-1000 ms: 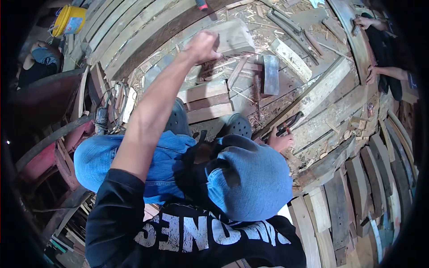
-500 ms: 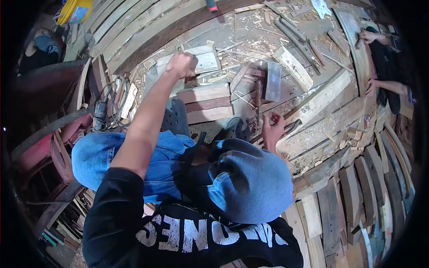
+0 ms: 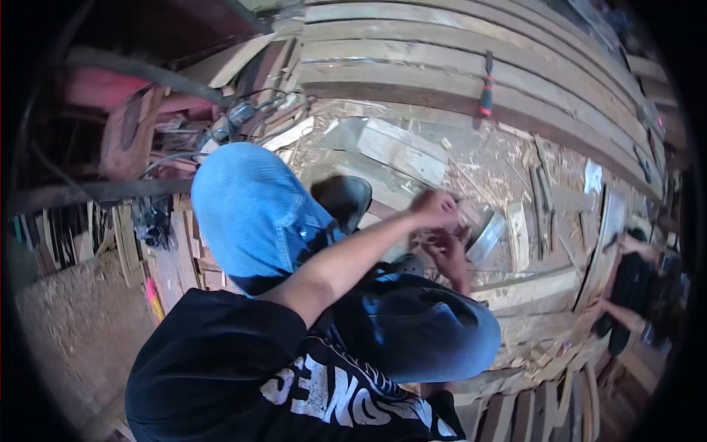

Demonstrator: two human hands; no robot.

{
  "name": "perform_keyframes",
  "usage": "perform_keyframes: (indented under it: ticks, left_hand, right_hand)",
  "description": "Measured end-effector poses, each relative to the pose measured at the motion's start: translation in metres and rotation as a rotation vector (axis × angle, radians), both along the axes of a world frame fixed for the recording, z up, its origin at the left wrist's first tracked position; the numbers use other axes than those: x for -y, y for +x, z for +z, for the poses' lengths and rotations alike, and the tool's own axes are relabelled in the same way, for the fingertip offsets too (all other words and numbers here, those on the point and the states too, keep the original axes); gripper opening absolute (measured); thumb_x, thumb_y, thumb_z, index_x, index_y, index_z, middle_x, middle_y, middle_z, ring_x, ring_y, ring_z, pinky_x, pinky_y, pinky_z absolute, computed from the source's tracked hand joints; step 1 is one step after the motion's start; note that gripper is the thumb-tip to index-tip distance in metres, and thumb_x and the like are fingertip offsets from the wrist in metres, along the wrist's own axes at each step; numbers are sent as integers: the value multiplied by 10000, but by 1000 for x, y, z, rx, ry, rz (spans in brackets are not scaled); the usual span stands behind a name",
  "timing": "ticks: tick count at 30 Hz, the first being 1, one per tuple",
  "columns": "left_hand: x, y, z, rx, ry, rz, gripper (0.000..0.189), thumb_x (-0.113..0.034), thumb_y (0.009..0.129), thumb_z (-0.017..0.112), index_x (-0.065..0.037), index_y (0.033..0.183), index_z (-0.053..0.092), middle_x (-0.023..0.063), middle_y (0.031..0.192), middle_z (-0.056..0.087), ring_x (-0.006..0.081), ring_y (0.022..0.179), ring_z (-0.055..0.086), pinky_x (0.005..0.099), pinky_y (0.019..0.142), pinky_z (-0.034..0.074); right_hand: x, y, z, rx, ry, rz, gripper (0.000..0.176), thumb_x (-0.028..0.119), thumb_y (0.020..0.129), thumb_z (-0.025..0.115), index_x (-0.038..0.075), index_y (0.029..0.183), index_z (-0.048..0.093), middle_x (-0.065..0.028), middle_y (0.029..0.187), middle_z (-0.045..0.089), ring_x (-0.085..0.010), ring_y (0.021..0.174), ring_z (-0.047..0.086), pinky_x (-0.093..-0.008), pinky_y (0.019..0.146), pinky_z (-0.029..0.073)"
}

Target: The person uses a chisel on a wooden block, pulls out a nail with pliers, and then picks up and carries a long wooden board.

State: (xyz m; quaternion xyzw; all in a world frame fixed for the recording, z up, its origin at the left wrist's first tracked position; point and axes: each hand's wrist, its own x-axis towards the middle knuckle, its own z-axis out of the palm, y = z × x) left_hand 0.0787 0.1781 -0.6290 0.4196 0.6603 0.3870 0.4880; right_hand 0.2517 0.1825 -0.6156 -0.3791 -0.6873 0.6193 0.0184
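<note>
Here we see the left hand [image 3: 437, 211] and right hand [image 3: 446, 255] close together, both blurred; whether either is grasping anything, we can't tell. Just beside the right hand sits a curved grey piece [image 3: 488, 239]; beyond the left lies the pale wood block [image 3: 402, 153]. The right knee [image 3: 460, 346] hides most of that arm [image 3: 459, 278], and a co-worker's hands [image 3: 635, 249] blur at the dim edge.
</note>
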Motion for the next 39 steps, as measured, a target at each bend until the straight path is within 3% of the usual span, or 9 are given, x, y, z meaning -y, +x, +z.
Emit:
perform_keyframes:
  ticks: [11,16,17,21,22,24,27,33,39]
  left_hand:
    - [-105,17,248,579,114,-9,552,-525,878,510,-57,1151,616,149,1127,634,203,700,623,367,628,473]
    - [-181,80,243,587,1142,724,843,-618,871,431,-81,1467,172,160,1522,166,257,1033,584,360,800,476]
    - [-121,9,293,1227,541,177,1014,-698,836,362,-115,1423,-224,130,1497,-259,238,1382,223,344,1042,331]
    - [-78,-32,320,410,94,11,971,-803,786,169,-154,1472,-60,162,1519,-138,287,1414,-72,452,1136,98]
    - [-107,5,319,236,-134,241,1047,-787,803,107,33,1426,-79,225,1509,-102,296,1413,-66,425,1049,333]
    - [-57,-51,336,821,199,-448,1004,-774,817,73,7,1443,152,235,1505,98,308,1408,87,406,1097,270]
    - [-61,-13,348,565,398,-172,940,-703,871,169,119,996,606,291,1014,607,367,1041,569,414,917,436]
    - [-30,-50,348,346,673,18,670,-579,887,396,-9,657,661,184,680,638,363,680,620,435,642,490]
    - [-1,-93,359,98,569,333,675,-609,875,379,-41,666,677,189,696,645,367,713,631,439,649,495]
  right_hand:
    - [-115,-35,278,-295,774,-235,488,264,980,417,-15,1375,349,-177,1391,393,-277,1283,378,-385,1074,275]
    - [-141,-107,233,-563,740,-474,708,513,940,289,5,1430,231,-161,1420,318,-275,1305,283,-385,1064,227]
    - [-150,-108,221,-538,728,-517,694,490,935,312,3,1424,240,-160,1392,339,-271,1274,305,-380,1042,245]
    - [-181,-83,159,-240,668,-535,644,400,916,404,-6,1399,277,-157,1281,421,-252,1148,396,-358,952,320]
    - [-187,-75,141,-140,643,-507,633,377,911,427,-8,1393,286,-156,1253,441,-247,1116,419,-353,929,339]
    - [-194,-65,100,91,595,-385,614,332,902,473,-12,1381,304,-154,1197,482,-238,1053,465,-342,884,376]
    - [-189,-57,50,366,575,-144,591,264,888,542,-19,1362,331,-151,1114,544,-224,959,533,-326,817,432]
    - [-164,-72,-44,-213,-494,-219,437,111,866,582,39,1276,448,-108,902,615,-173,798,587,-258,688,472]
    - [-105,-151,-16,160,-131,26,302,169,867,592,52,1142,550,-96,909,643,-187,760,624,-271,639,488]
